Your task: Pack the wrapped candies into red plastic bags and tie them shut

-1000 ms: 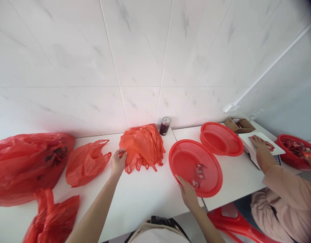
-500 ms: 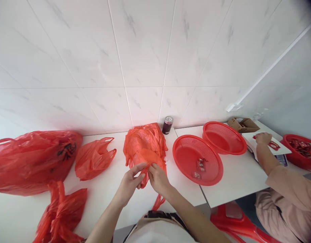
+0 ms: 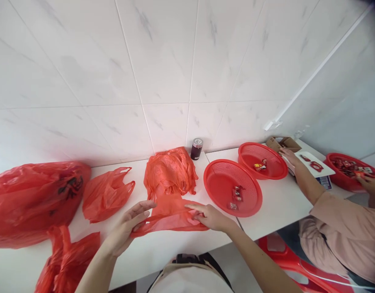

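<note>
Both my hands hold one thin red plastic bag stretched flat between them, low over the white table. My left hand grips its left end, thumb on top. My right hand pinches its right end with the forefinger stretched out. Just behind the bag lies a crumpled pile of red bags near the wall.
A red mesh basket with a few candies sits right of the pile, and a second basket behind it. Red bags lie left. A dark can stands by the wall. Another person's arm reaches in at right.
My hands have moved apart and pulled one bag off the pile, spreading it flat. A candy has appeared in the far basket, and the other person's hand is now beside it.
</note>
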Demonstrator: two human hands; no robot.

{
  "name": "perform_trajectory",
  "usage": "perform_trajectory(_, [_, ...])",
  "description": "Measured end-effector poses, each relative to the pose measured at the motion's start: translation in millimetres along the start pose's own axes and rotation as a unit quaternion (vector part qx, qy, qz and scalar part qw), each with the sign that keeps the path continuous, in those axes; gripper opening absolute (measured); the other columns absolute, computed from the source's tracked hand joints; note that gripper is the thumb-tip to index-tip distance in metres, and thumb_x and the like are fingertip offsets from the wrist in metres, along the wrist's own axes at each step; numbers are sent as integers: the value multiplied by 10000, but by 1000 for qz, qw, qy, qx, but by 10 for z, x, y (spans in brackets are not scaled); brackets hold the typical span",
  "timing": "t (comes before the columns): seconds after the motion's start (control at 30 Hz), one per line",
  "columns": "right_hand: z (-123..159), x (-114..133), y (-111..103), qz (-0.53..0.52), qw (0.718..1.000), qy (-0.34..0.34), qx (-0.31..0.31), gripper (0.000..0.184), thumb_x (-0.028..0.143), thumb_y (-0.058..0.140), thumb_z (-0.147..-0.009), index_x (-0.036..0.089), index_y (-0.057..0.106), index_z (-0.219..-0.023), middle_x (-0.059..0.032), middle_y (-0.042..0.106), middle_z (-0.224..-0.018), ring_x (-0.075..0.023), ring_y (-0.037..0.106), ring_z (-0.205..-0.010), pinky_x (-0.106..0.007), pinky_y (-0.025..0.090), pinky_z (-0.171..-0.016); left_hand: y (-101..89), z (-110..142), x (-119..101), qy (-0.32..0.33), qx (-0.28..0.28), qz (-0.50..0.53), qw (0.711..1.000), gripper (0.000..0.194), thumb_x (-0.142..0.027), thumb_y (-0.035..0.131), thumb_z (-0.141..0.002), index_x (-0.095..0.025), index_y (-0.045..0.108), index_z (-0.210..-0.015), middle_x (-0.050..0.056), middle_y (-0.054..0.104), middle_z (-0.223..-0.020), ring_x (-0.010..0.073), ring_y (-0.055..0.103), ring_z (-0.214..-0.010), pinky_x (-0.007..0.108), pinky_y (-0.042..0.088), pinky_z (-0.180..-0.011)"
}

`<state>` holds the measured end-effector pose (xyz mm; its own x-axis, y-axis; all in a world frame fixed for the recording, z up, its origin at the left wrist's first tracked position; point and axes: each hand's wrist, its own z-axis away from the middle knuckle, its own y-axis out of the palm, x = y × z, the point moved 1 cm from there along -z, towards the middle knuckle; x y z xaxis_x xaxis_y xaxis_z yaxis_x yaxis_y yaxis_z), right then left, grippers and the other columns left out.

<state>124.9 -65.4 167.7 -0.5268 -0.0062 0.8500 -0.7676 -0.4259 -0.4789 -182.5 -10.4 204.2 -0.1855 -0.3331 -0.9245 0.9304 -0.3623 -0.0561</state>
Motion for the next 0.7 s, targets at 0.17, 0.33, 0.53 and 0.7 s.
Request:
perform_trajectory(0.17, [85, 22, -20, 4, 999, 37, -1, 624, 161, 544, -835, 327, 424, -1424, 19, 683, -846, -133, 606, -678, -222, 476, -660, 280, 7, 6, 191, -213, -327, 901, 296, -470, 597, -757, -279, 732, -939, 65, 487, -1361, 286, 551, -1068, 452, 464, -912])
perform_trajectory(0.33, [-36, -49, 219, 32, 999, 19, -18, 577, 131, 547, -805, 268, 489, -1363, 3, 679, -877, -163, 627, -807, -256, 475, -761, 1018, -104, 366, 262, -79, -483, 832, 204, -352, 555, -848, -330, 753, -895, 7, 446, -1451, 347, 312, -1376, 590, 258, -1094])
perform_trajectory(0.53, [61, -185, 479, 54, 997, 34, -47, 355, 139, 527, -799, 247, 617, -1125, 16, 681, -894, -167, 632, -807, -257, 479, -749, 1260, -588, 1054, 168, -25, -566, 807, 229, -229, 605, -822, -285, 725, -1009, 65, 374, -1517, 415, 245, -1400, 678, 125, -1092])
perform_trajectory(0.7, [344, -357, 451, 207, 972, 112, -19, 442, 72, 499, -783, 236, 641, -1168, -33, 700, -961, -227, 647, -913, -291, 472, -803, 970, -877, 1179, 53, 29, -559, 827, 731, 24, 420, -750, -306, 457, -1401, 156, 420, -1457, 303, 682, -950, 503, 511, -840])
